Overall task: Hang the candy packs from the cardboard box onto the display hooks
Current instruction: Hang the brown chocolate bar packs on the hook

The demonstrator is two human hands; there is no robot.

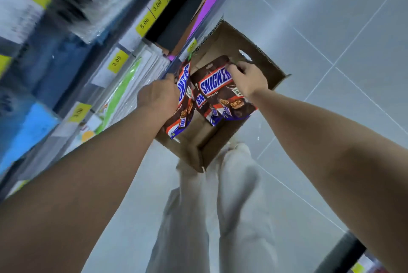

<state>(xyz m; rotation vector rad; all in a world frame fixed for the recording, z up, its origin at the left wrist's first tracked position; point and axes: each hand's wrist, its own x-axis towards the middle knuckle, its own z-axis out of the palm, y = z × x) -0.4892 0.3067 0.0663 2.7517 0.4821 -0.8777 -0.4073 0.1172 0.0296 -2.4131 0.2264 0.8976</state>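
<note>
an open brown cardboard box (266, 61) with an oval handle cut-out in one wall sits on the pale grey tiled floor (331, 30), close against the foot of a shelving unit (66, 87) on the left that carries yellow price tags (117, 61); both bare arms reach down into the box; the left hand (157, 96) shows its back, with the fingers curled round the left edge of a glossy brown snickers candy pack with blue lettering, the left pack (184, 100); this pack stands tilted on its side by the shelf-side wall of the box, and the fingertips are hidden behind it; the right hand (249, 78) pinches the top corner of a second pack of the same kind, the right pack (220, 96), thumb and fingers clenched on it near its top edge; this pack faces up with its lettering readable and lies slanted across the middle of the box; a third pack (200, 101) of the same kind peeks out between the two, mostly covered by the right pack; whether the held packs are lifted clear of the box bottom cannot be told; below the box, pale cream trouser legs (220, 206) stand on the tiles; the goods on the shelves are too blurred to make out
</note>
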